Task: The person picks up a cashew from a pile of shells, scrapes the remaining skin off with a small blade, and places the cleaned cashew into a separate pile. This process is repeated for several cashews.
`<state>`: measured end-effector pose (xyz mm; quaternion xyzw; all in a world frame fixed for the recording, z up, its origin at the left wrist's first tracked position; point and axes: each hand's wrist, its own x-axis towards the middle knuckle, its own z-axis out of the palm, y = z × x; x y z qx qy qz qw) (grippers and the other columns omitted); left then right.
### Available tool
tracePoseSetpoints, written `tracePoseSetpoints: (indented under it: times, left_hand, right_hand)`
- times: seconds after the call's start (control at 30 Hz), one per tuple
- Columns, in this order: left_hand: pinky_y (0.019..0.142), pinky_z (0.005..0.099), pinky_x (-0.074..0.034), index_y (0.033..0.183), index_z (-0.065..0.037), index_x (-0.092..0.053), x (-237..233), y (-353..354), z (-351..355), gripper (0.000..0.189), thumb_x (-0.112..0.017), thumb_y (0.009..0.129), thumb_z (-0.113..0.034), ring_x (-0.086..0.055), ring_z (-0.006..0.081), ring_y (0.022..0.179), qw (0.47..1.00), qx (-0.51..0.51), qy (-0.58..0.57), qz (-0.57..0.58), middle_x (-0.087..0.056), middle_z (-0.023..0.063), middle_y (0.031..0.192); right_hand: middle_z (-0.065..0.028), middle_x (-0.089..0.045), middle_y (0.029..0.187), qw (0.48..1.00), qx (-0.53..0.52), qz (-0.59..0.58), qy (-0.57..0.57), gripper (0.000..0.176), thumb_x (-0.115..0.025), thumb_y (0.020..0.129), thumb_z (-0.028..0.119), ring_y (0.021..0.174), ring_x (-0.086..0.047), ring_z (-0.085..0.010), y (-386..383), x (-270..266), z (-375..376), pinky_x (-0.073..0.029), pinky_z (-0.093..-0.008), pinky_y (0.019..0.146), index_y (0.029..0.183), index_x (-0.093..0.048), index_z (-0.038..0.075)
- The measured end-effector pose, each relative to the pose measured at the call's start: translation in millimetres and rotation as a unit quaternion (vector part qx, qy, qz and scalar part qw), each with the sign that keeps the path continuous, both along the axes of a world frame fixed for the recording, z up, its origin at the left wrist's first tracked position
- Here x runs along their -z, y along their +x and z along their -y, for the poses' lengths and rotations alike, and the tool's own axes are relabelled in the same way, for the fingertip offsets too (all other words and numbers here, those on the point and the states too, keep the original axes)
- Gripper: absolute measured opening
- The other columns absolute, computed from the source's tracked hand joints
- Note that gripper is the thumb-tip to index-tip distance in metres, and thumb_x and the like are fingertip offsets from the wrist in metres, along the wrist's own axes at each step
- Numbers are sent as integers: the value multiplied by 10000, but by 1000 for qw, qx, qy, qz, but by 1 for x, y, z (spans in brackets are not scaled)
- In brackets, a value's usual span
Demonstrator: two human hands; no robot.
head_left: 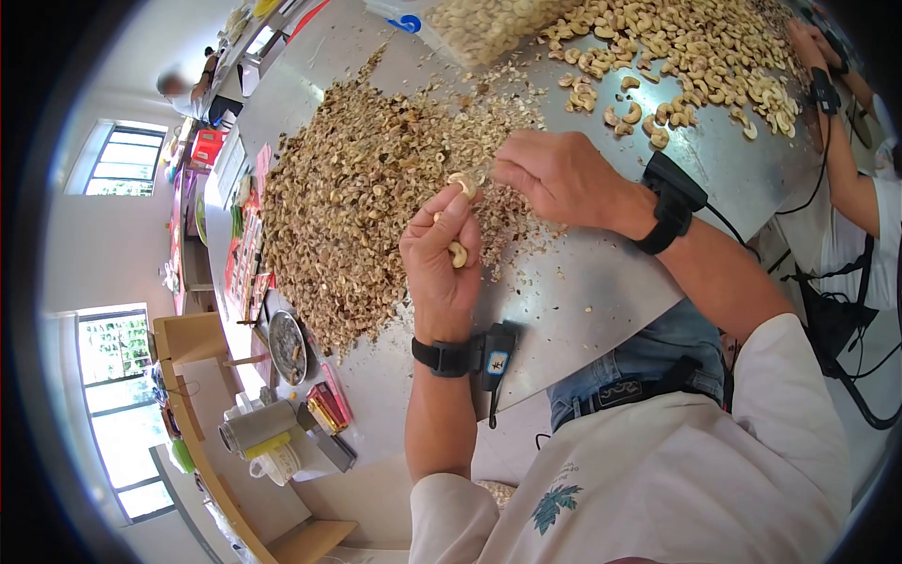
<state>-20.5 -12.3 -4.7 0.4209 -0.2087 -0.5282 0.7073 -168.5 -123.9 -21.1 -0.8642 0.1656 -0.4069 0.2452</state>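
Observation:
Between the thumb and fingertips of my left hand [435,268] is a pale cashew nut [461,182]. Another cashew [458,255] shows tucked against the curled fingers of the same hand. My right hand [568,179] reaches in from the right with its fingers pinched together, close beside the held cashew. What sits in that pinch, if anything, is too small to make out. Behind both hands spreads a large heap of brown skin flakes and broken nut bits [348,202]. Loose peeled cashews [695,56] lie on the metal table [592,287] beyond my right hand.
A clear bag of cashews [484,23] lies at the table's far side. At the left edge sits a round metal dish [287,348]. Another person's hand [806,45] is at the cashews on the right. A further person [193,94] is in the background.

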Motion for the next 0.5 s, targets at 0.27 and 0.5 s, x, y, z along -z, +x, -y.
tracePoseSetpoints:
  times: [0.27,0.5]
  left_hand:
    - [383,174,-283,1045,57,-596,2,-1,1,181,-560,888,-26,-377,50,452,1000,-9,3,0,-639,133,865]
    - [382,180,-284,1036,49,-598,1,-3,0,172,-565,888,-31,-387,56,452,1000,-11,6,5,-573,54,684]
  right_hand:
    - [-129,-532,705,997,-64,2,39,135,-595,855,142,648,-549,-323,-2,-5,-2,-422,-382,558,827,-567,13]
    - [-123,-524,691,997,-68,-8,35,141,-596,855,143,633,-543,-321,-2,-3,-2,-419,-381,553,822,-563,10]
